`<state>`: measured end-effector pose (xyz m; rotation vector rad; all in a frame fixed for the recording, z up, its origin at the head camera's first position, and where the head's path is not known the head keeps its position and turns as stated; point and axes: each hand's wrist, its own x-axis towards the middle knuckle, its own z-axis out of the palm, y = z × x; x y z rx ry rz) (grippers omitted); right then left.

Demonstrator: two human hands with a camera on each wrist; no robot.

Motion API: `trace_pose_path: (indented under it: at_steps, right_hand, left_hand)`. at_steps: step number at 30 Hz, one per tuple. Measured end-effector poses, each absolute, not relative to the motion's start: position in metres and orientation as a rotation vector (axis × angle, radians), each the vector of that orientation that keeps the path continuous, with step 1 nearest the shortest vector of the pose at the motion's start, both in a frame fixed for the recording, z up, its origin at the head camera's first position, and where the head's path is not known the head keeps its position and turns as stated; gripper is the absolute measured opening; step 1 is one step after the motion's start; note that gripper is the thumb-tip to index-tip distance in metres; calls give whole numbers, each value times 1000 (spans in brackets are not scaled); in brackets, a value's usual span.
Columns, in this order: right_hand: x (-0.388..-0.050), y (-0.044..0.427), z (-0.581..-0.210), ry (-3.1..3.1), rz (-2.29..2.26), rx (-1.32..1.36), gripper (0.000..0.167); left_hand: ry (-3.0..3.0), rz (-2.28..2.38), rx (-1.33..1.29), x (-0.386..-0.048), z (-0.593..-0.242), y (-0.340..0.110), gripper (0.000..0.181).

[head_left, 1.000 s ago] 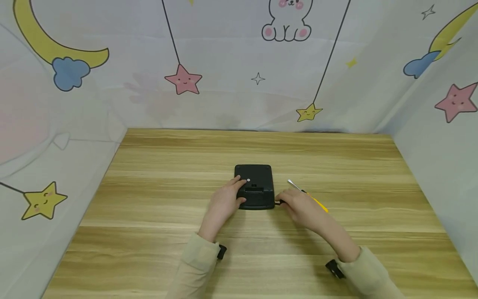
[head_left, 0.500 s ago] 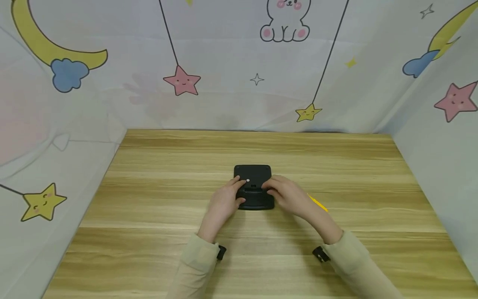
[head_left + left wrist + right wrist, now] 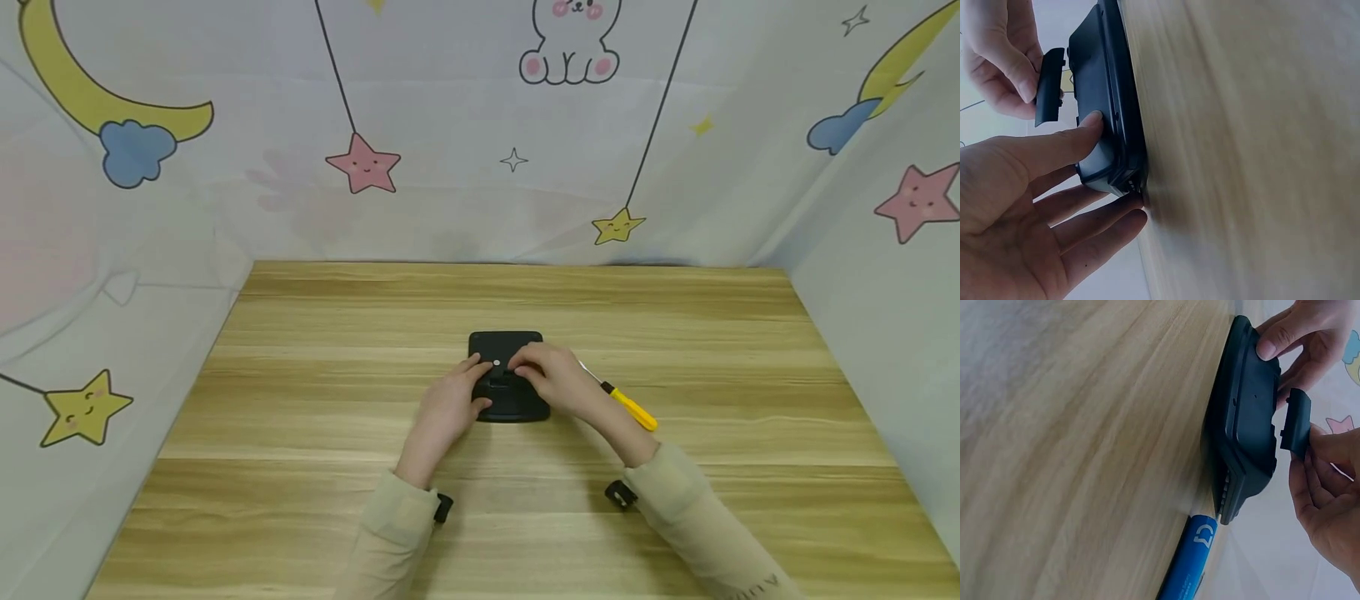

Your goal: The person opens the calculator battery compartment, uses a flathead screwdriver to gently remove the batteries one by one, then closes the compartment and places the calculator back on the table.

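Note:
A black calculator (image 3: 517, 408) lies face down on the wooden table, its raised back upward. My left hand (image 3: 447, 406) holds it by the left side, the thumb on the back casing (image 3: 1094, 147) and the fingers along the edge. Between thumb and fingers my right hand (image 3: 555, 379) pinches a small black battery cover (image 3: 1297, 422) with little tabs. The cover is above the calculator's back, apart from it in both wrist views. A blue battery (image 3: 1190, 559) lies on the table close to the calculator; the head view does not show it.
Right of the calculator lies a screwdriver (image 3: 630, 407) with a yellow handle, its shaft partly beside my right hand. A small white round spot (image 3: 497, 363) marks the calculator's back. A printed cloth (image 3: 450, 208) stands behind the table (image 3: 337, 317) and along its sides.
From the calculator's right side, my right hand has moved left over its back with the black cover. The screwdriver shows again after being partly covered. My left hand stays in place.

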<state>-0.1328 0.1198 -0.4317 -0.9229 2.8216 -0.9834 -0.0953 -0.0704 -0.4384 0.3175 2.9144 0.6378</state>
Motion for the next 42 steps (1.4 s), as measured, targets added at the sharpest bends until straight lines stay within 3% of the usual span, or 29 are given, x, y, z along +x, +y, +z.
trace_pose_path:
  at_steps: [42]
  right_hand:
    - [-137, 100, -446, 2950, -861, -880, 4]
  left_hand:
    - [2918, 606, 299, -97, -440, -71, 56]
